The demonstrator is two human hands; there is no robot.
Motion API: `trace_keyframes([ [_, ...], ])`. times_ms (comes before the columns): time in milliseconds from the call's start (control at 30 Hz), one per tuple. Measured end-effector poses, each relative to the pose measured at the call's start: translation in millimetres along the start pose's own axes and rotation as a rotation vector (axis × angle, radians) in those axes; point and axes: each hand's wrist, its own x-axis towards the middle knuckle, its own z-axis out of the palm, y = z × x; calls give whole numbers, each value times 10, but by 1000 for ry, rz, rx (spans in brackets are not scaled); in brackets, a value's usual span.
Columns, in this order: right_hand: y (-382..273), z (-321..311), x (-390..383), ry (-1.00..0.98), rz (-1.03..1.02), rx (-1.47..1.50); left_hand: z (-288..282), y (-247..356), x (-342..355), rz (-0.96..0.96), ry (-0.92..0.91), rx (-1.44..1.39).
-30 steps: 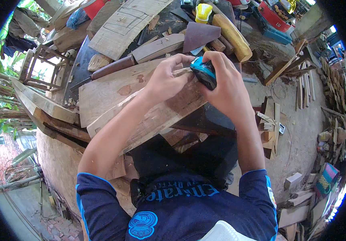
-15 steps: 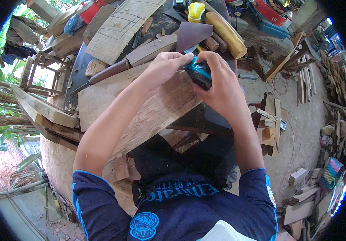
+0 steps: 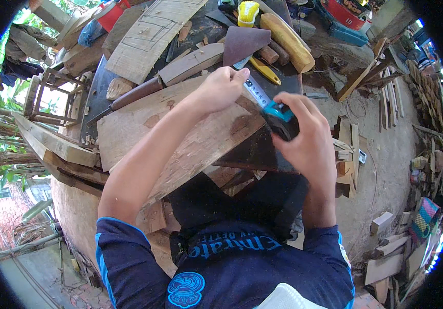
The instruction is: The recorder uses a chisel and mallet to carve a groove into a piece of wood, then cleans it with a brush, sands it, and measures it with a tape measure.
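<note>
My right hand [image 3: 308,127] is wrapped round a teal and black tape measure [image 3: 282,124] above the right end of a wide wooden board [image 3: 175,136]. A short length of white blade [image 3: 256,93] runs slantwise from the case up to my left hand [image 3: 221,90]. The thumb and fingers of that hand pinch the blade's end. Just beyond my hands lie a yellow-handled tool [image 3: 265,71] and a dark brown sheet [image 3: 245,45] that looks like sandpaper. A chisel-like tool with a brown wooden handle [image 3: 138,92] rests along the board's far edge.
On the dark table are a shaped wood block [image 3: 191,64], a yellow wooden piece [image 3: 287,42], a yellow sponge-like object [image 3: 248,14] and a board with pencil lines [image 3: 154,41]. Wood pieces [image 3: 347,154] stand on the floor at the right, a stool-like frame [image 3: 59,95] at the left.
My right hand has moved right and toward me with the tape measure, drawing out a short stretch of blade. The left hand stays almost in place. The yellow-handled tool is now uncovered.
</note>
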Motion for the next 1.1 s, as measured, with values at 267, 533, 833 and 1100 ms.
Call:
trace_keyframes([
  [267, -55, -222, -407, -24, 163, -6, -32, 15, 125, -32, 77, 117],
  [533, -10, -69, -451, 84, 101, -37, -101, -56, 218, -46, 115, 29],
  [833, 128, 201, -283, 249, -19, 38, -167, -201, 274, -98, 59, -203],
  [1100, 165, 253, -279, 256, -31, 48, -181, -138, 219, -142, 52, -156],
])
